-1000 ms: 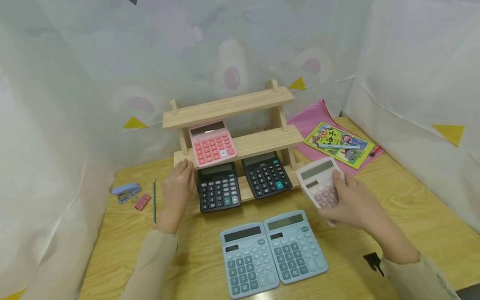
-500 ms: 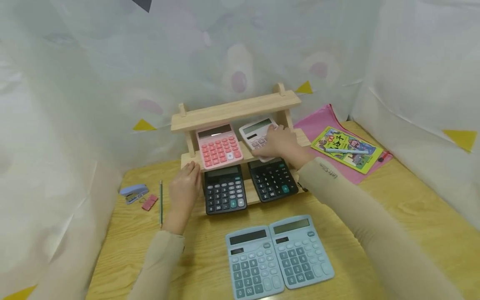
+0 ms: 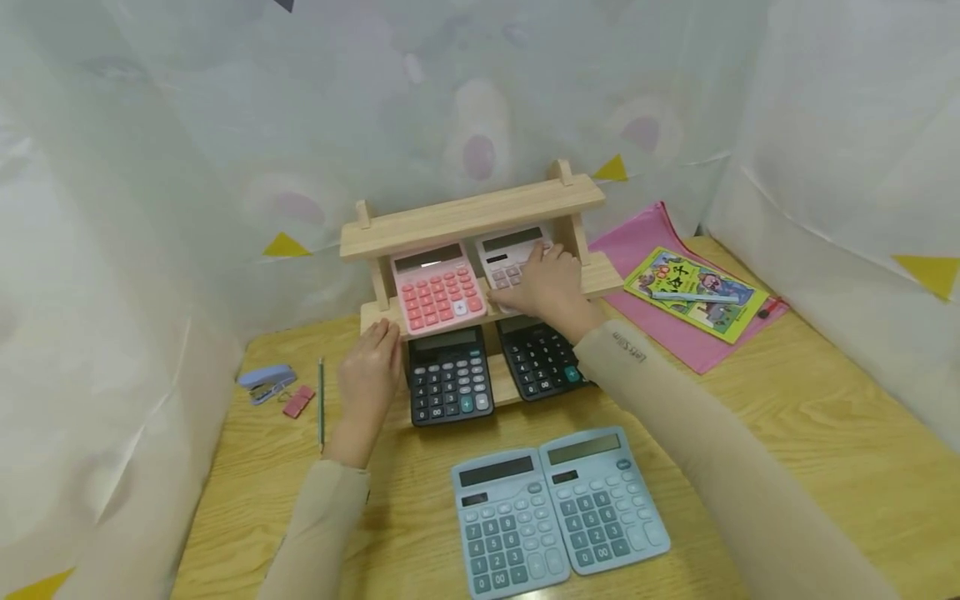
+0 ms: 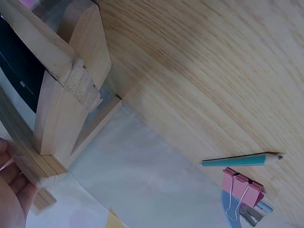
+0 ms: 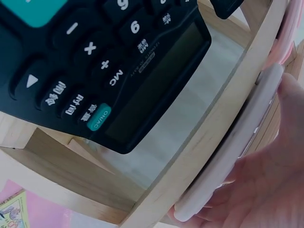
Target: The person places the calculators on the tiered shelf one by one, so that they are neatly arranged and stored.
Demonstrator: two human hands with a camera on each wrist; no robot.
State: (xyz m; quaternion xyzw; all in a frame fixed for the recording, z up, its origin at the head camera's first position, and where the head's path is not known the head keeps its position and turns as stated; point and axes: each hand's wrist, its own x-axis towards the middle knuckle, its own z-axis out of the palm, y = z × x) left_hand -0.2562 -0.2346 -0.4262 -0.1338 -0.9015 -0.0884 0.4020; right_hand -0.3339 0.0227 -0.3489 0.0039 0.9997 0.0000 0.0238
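My right hand (image 3: 551, 287) grips a white calculator (image 3: 513, 241) by its sides, tilted on the right of the wooden shelf's middle tier (image 3: 600, 277). From the right wrist view, the white calculator (image 5: 228, 152) lies against the board edge, thumb at one end and fingers at the other. My left hand (image 3: 367, 379) holds the left end of that tier; its curled fingers show at the board's edge in the left wrist view. A pink calculator (image 3: 438, 292) leans beside the white one. Below are two black calculators (image 3: 450, 379), the right one partly hidden by my right hand.
Two light blue calculators (image 3: 510, 525) lie side by side on the table in front. At left are a blue stapler (image 3: 266, 382), a pink binder clip (image 3: 299, 402) and a green pencil (image 3: 321, 408). A pink pouch (image 3: 660, 333) with a yellow booklet (image 3: 701, 292) and pen lies right.
My right hand has carried the white calculator from over the table at right up onto the middle tier, then slightly left towards the pink one. The left hand stays on the shelf.
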